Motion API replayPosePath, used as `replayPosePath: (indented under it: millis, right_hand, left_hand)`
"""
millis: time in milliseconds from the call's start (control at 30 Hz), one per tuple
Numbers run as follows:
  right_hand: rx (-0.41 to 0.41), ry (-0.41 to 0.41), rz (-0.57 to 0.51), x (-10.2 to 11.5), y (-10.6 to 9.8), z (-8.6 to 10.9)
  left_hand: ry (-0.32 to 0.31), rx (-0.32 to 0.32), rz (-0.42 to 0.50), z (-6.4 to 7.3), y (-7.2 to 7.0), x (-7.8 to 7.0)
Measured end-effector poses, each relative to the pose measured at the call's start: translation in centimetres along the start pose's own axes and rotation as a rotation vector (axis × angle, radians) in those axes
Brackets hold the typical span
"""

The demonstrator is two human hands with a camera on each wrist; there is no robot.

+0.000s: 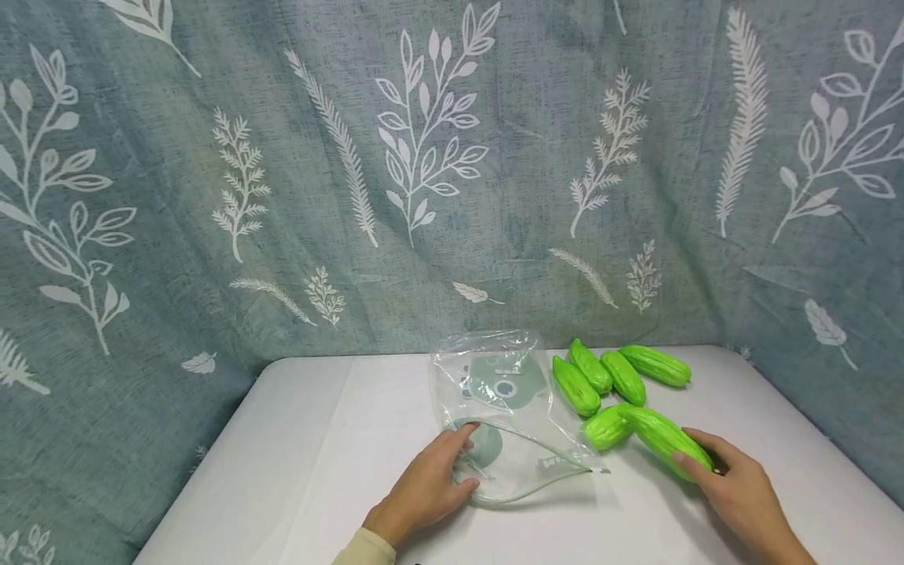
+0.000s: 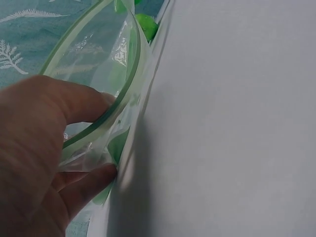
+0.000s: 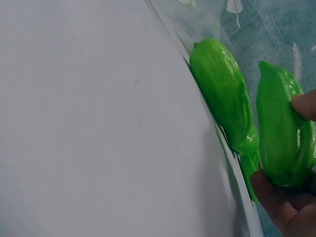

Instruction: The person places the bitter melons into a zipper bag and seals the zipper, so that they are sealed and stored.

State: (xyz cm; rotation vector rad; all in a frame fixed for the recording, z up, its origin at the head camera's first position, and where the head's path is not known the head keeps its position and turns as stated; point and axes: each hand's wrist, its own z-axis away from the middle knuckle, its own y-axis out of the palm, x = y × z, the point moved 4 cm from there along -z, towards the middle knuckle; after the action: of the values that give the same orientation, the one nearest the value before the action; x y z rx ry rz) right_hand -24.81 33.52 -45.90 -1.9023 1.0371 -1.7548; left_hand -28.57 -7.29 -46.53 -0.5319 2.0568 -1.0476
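A clear zip bag (image 1: 526,451) with green printing lies on the white table, its green-edged mouth spread apart toward me. My left hand (image 1: 431,482) holds the mouth at its left side, thumb and fingers at the rim. In the left wrist view, one fingertip shows through the film behind the green zip strip (image 2: 134,74). My right hand (image 1: 741,482) grips a glossy green bitter melon (image 1: 664,439) by its near end, thumb on one side and fingers on the other. The melon's pointed far end overlaps another bitter melon (image 1: 606,428) lying right of the bag.
Several more green bitter melons (image 1: 625,378) lie in a loose group at the table's back right, one (image 1: 575,386) close by the bag's edge. A blue-green curtain (image 1: 395,298) with white leaf prints hangs behind and around the white table (image 1: 318,455).
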Motion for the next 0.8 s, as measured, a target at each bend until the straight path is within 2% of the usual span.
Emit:
replayPosePath:
  millis: [133, 233, 367, 567, 800]
  right_hand:
    - [-0.015, 0.015, -0.022, 0.3, 0.1, 0.1]
    - [-0.063, -0.017, -0.033, 0.7, 0.0, 0.0]
    - [-0.088, -0.065, -0.051, 1.4, 0.2, -0.7]
    - [-0.042, -0.061, -0.110, 2.5, 0.3, -1.4]
    - [-0.028, -0.091, -0.249, 4.8, 1.1, -2.3]
  left_hand:
    - [-0.009, 0.022, 0.027, -0.3, 0.1, 0.4]
    - [-0.023, 0.030, 0.046, -0.4, 0.1, 0.6]
    - [-0.040, 0.017, 0.057, -0.2, -0.1, 0.7]
    - [-0.048, 0.017, 0.067, -0.1, 0.1, 0.8]
    - [-0.043, 0.011, 0.063, -0.2, 0.1, 0.9]
